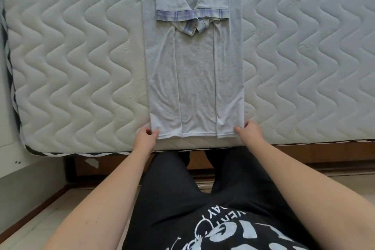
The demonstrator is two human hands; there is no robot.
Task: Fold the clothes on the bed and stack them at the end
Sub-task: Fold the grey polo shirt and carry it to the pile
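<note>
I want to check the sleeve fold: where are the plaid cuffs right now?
In the head view, the plaid cuffs meet at the grey shirt's upper middle, far from both hands at its near hem.

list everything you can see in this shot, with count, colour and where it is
shirt: one, pale grey-blue with plaid sleeve cuffs, flat on the mattress, sides and sleeves folded in
mattress: one, off-white, quilted in waves, fills the upper frame
bed frame: one, brown wood, under the mattress edge
floor: pale, lower left
left hand: pinches the shirt's near left hem corner
right hand: pinches the near right hem corner
person's clothes: black trousers and black printed top, bottom centre
</note>
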